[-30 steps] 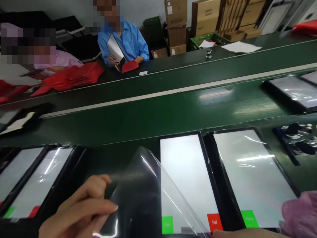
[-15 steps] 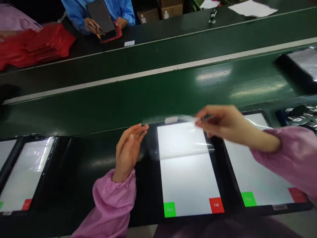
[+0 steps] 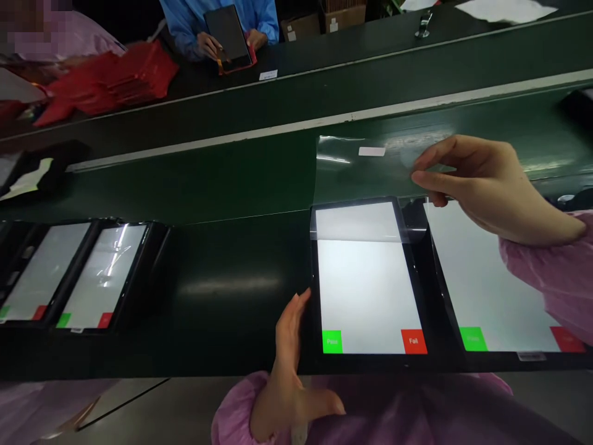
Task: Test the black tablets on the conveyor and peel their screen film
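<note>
A tablet [image 3: 370,284] with a lit white screen lies in front of me, a green and a red "Fail" square at its near corners. My right hand [image 3: 477,182] pinches a clear plastic film [image 3: 340,170] by its right side. The film hangs over the tablet's far end and bears a small white label [image 3: 372,151]. My left hand [image 3: 294,364] is at the tablet's near left corner, fingers stretched along its left edge and thumb apart below the bench edge. Whether the fingers touch the tablet is unclear.
A second lit tablet [image 3: 491,290] lies to the right, partly under my right forearm. More tablets [image 3: 104,278] stand at the left. Behind runs a green belt [image 3: 222,176]. Across it, a person in blue [image 3: 213,34] holds a tablet beside red sleeves [image 3: 125,74].
My right hand has lifted the film up and away from the tablet's screen. My left hand has come down to the tablet's near left edge. The view has shifted.
</note>
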`<state>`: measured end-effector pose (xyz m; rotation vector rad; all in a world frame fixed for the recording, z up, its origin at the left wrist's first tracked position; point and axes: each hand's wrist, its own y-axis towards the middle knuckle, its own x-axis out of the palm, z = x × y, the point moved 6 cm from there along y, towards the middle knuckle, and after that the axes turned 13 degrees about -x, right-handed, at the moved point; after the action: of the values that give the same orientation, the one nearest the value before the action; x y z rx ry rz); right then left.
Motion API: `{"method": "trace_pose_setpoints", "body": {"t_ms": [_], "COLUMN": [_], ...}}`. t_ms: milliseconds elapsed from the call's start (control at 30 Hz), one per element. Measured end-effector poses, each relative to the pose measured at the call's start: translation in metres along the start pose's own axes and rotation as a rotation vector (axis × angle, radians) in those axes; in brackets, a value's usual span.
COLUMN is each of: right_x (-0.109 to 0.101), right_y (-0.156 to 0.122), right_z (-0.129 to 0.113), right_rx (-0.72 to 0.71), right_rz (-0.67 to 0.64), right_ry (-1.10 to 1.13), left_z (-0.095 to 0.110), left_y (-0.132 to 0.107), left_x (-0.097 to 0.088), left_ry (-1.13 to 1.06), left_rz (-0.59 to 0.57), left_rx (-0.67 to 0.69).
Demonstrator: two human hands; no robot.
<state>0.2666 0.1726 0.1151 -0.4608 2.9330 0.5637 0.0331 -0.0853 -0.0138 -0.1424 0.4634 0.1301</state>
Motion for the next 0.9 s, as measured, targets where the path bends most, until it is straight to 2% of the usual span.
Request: {"method": "trace_pose_setpoints", "body": {"t_ms": [167, 300, 400, 500, 567, 633, 733, 800, 900], "right_x": [-0.002, 0.000, 0.000, 0.002, 0.003, 0.003, 0.001, 0.001, 0.003], "right_y": [-0.010, -0.020, -0.025, -0.031, -0.034, -0.036, -0.038, -0.040, -0.043], "right_z": [-0.012, -0.014, -0.014, -0.015, -0.016, -0.018, -0.017, -0.015, -0.012], "right_rx": [-0.055, -0.087, -0.105, -0.094, -0.089, -0.092, -0.104, -0.114, -0.119], "right_rz": [-0.011, -0.064, -0.037, -0.027, -0.034, -0.039, -0.043, -0.043, -0.055], "right_ry": [-0.023, -0.054, -0.077, -0.088, -0.083, -0.076, -0.074, -0.052, 0.016], "left_z": [0.016, 0.031, 0.050, 0.069, 0.074, 0.074, 0.060, 0.043, 0.017], "left_y": [0.005, 0.021, 0.040, 0.056, 0.057, 0.049, 0.025, 0.012, 0.004], "left_x": [-0.006, -0.007, -0.005, 0.001, 0.008, 0.012, 0.008, -0.004, -0.028], "left_ry": [0.010, 0.175, 0.304, 0.446, 0.539, 0.561, 0.416, 0.299, 0.150], "left_rz": [-0.033, -0.074, -0.099, -0.107, -0.146, -0.164, -0.139, -0.083, 0.060], "left_rx": [0.078, 0.125, 0.234, 0.309, 0.310, 0.288, 0.232, 0.188, 0.143]}}
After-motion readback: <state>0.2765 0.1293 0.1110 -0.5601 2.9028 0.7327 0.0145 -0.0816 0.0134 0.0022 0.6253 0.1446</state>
